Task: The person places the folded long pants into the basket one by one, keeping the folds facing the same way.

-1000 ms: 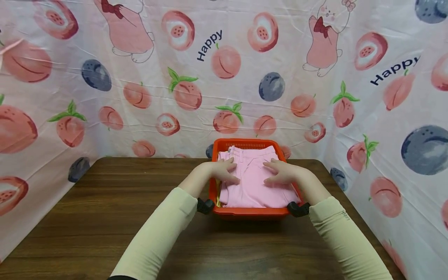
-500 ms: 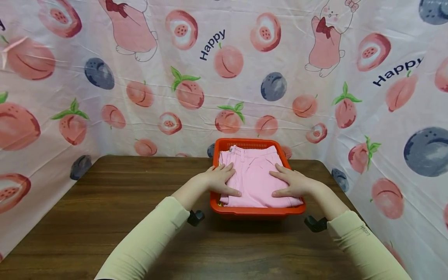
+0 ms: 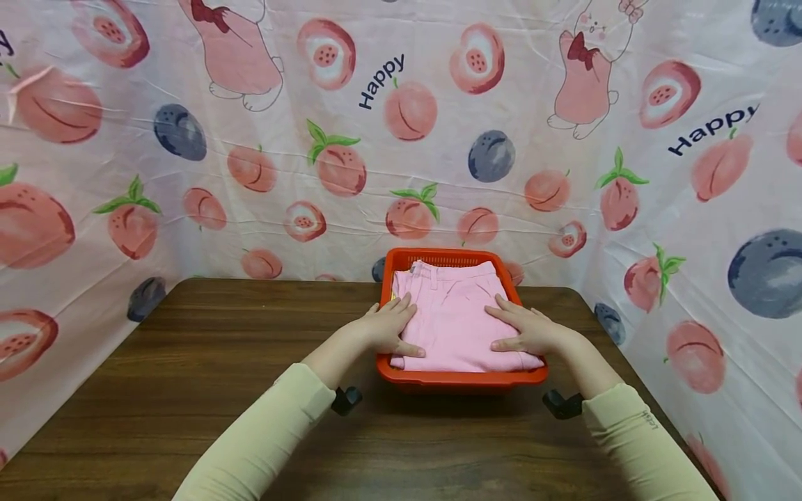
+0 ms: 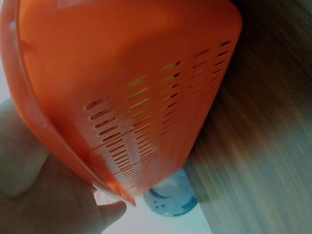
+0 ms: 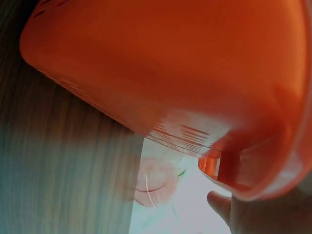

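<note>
A folded pink garment (image 3: 457,313), with a waistband and belt loop like trousers or shorts, lies in an orange-red plastic basket (image 3: 464,378). My left hand (image 3: 388,328) rests on its left side, fingers spread and straight across the basket's rim. On the opposite side my right hand (image 3: 529,330) lies likewise on the cloth, thumb toward the middle. In the left wrist view the slotted basket wall (image 4: 131,63) fills much of the frame, with part of the left hand (image 4: 53,200) over the rim. The right wrist view shows the basket's outer side (image 5: 161,63) and a fingertip (image 5: 220,204) beyond the rim.
The basket stands toward the back right of a dark wooden table (image 3: 250,348). A fruit-printed curtain (image 3: 413,160) hangs close behind the table and along both sides. Black wrist mounts (image 3: 346,401) sit under the forearms, low near the basket's front.
Both hands have spread apart from over the middle of the pink garment to its sides and lowered onto it. The garment now looks flatter and smoother at its left edge.
</note>
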Demonstrator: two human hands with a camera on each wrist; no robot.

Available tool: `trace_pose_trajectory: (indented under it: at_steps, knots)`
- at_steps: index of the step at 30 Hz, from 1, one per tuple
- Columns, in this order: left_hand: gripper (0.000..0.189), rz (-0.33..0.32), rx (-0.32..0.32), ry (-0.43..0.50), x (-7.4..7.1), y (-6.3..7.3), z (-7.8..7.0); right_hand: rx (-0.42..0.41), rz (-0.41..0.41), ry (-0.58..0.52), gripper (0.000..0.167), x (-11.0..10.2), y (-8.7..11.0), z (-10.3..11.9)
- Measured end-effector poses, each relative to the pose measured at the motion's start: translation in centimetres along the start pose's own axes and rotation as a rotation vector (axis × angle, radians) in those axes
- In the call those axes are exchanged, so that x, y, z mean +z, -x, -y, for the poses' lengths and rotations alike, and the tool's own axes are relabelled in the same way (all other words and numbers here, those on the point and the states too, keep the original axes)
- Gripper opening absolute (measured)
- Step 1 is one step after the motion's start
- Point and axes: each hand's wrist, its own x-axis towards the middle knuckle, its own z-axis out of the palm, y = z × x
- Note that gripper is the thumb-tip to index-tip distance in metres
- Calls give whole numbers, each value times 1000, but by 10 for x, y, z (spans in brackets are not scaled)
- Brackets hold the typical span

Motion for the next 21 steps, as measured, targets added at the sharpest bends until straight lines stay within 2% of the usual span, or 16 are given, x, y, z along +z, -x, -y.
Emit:
trace_pose_trajectory:
  at_steps: [12, 21]
  knots:
    - [101, 7, -44, -53, 0, 0, -4, -4, -10, 44, 79, -1, -3, -1]
    - [101, 23, -54, -18, 1, 1, -1, 30, 10, 54, 84, 1, -6, -1]
